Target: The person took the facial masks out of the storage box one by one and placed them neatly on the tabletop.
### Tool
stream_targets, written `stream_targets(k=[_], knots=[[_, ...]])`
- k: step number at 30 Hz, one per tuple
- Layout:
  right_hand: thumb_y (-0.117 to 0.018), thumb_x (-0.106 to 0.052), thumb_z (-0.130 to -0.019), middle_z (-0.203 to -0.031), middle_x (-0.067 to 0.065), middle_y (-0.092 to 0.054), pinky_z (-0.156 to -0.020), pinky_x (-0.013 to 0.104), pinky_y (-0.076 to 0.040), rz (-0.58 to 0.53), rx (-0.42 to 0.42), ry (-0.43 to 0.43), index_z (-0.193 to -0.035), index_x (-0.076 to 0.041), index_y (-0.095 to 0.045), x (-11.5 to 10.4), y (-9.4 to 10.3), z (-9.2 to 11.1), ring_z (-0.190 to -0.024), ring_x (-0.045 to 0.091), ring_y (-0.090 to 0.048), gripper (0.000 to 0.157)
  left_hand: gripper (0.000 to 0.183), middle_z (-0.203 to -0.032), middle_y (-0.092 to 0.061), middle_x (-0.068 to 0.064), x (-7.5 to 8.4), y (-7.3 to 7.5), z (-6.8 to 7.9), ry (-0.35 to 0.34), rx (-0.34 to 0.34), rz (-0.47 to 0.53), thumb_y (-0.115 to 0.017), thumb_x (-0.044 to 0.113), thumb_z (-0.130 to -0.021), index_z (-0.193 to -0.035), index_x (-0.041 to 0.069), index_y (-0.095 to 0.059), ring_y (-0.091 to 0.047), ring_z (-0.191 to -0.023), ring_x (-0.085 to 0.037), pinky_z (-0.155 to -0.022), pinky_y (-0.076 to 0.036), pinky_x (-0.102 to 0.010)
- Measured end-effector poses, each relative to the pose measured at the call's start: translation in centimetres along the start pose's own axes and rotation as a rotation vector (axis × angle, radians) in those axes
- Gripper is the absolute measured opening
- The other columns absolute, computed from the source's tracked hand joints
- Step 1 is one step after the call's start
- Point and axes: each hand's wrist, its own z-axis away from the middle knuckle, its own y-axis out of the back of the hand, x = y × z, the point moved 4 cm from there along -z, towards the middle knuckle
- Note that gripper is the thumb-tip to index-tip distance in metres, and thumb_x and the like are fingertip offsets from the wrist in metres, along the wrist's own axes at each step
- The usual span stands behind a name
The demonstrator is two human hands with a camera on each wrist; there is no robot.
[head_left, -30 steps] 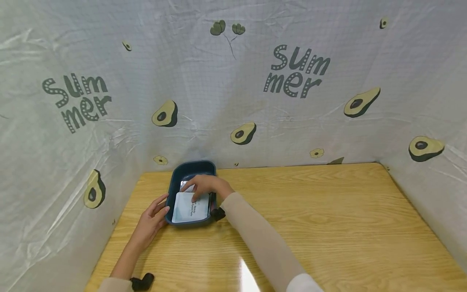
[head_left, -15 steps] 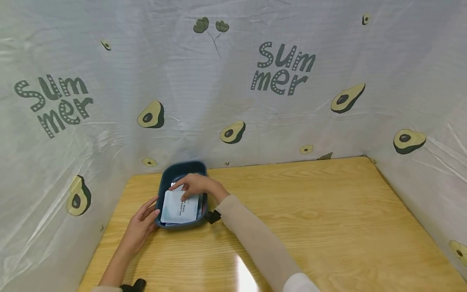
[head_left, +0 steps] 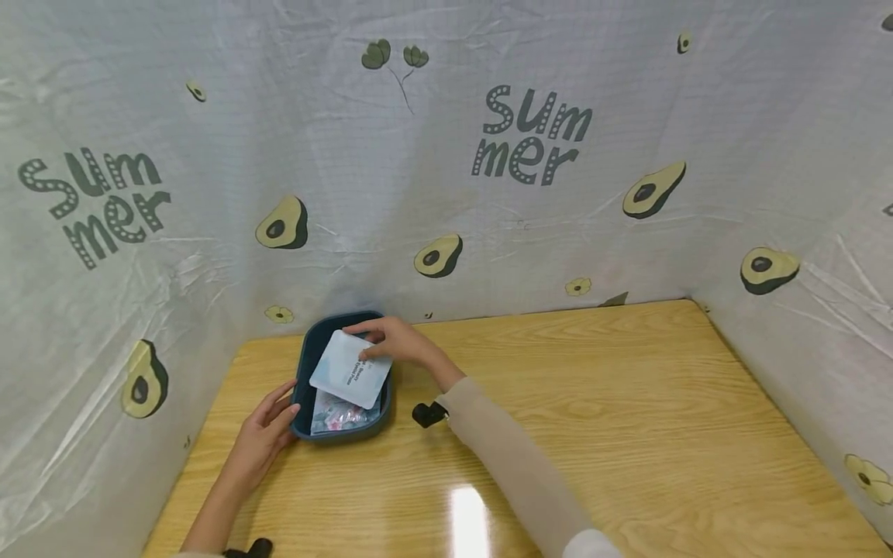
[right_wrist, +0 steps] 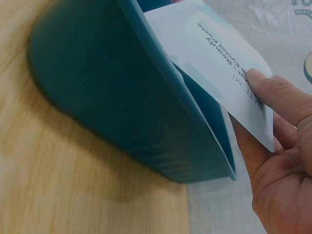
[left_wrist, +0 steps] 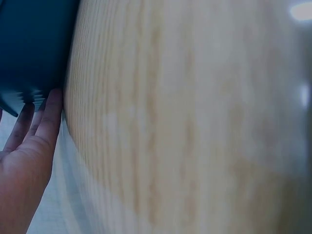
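Observation:
A dark blue plastic bin point(head_left: 301, 399) stands at the left back of the wooden table. My right hand point(head_left: 406, 346) pinches a flat white packet point(head_left: 340, 367) by its far edge, thumb on top and fingers underneath. Printed lettering with the words "Beauty" and "Eyelid Paste" shows on the packet point(right_wrist: 209, 53) in the right wrist view, where it slants up over the bin's rim. Below it in the bin lies a floral-patterned packet point(head_left: 338, 415), partly hidden. Against the bin's left wall rest the extended fingers of my left hand point(head_left: 260, 435).
The wooden table point(head_left: 593, 418) stretches to the right of the bin. A pale sheet point(head_left: 530, 232) printed with avocados and "summer" hangs behind and along both sides. Black wrist cameras sit on both wrists, the right one point(head_left: 427, 415) close beside the bin.
The right hand has taken hold of the white packet, lifted and turned it, uncovering the floral packet below. The left hand stays at the bin; the head view has shifted slightly.

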Motion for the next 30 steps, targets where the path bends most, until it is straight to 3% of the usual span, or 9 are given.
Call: stream_targets(k=[8, 21, 30], knots=[[-0.078, -0.015, -0.091, -0.105, 0.0, -0.07, -0.073, 0.027, -0.056, -0.082, 0.081, -0.049, -0.138, -0.029, -0.066, 0.6, 2.4, 2.3, -0.089, 0.013, -0.067, 0.05, 0.061, -0.144, -0.042, -0.004, 0.0, 0.0, -0.2, 0.021, 0.011, 0.0, -0.053, 0.025, -0.107, -0.161, 0.014, -0.028, -0.058, -0.117, 0.001, -0.09, -0.054, -0.023], [-0.075, -0.009, -0.093, -0.107, 0.006, -0.074, -0.077, 0.03, -0.056, -0.17, 0.228, -0.062, -0.144, -0.023, -0.06, 2.3, 6.0, 5.8, -0.093, 0.018, -0.071, 0.055, 0.061, -0.144, -0.042, -0.003, 0.2, 0.0, -0.2, 0.026, 0.015, -0.009, -0.054, 0.025, -0.107, -0.161, 0.014, -0.028, -0.058, -0.116, 0.002, -0.09, -0.054, -0.022], [-0.074, -0.007, -0.093, -0.11, 0.011, -0.074, -0.076, 0.029, -0.056, -0.253, 0.381, -0.148, -0.142, -0.022, -0.061, 5.3, 8.3, 7.9, -0.093, 0.02, -0.07, 0.053, 0.062, -0.158, -0.028, -0.019, 0.2, 0.1, -0.2, 0.028, 0.003, -0.014, -0.054, 0.025, -0.107, -0.162, 0.013, -0.026, -0.057, -0.117, 0.004, -0.09, -0.053, -0.021]])
